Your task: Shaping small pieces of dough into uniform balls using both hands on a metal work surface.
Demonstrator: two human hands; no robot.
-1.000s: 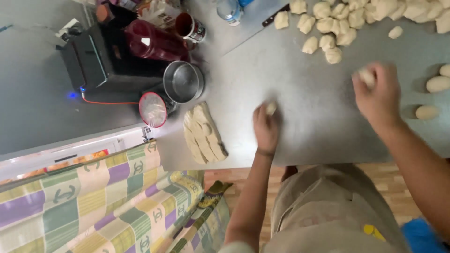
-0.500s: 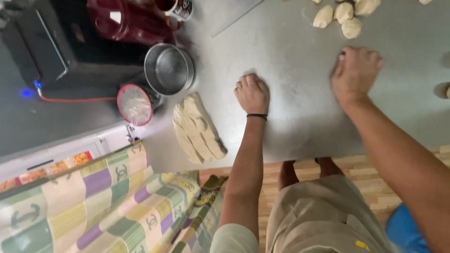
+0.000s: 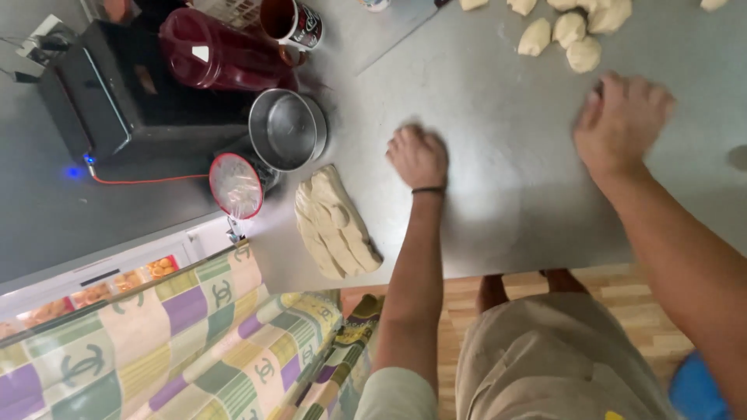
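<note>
1. My left hand (image 3: 419,155) lies knuckles up on the steel table (image 3: 498,225), fingers curled under; I cannot tell whether they close on anything.
2. My right hand (image 3: 622,124) is pressed flat, fingers together and blurred; whatever may lie beneath it is hidden.
3. Between my hands is bare steel, and more bare steel runs back to the table's near edge by my legs.
4. Just left of my left hand lies the slab of dough (image 3: 336,224), near the table's corner.
5. Beyond the slab stands a metal pot (image 3: 286,128); beyond my right hand lie the dough balls (image 3: 568,35).
6. Since half a second ago both hands sit on about the same spots.
</note>
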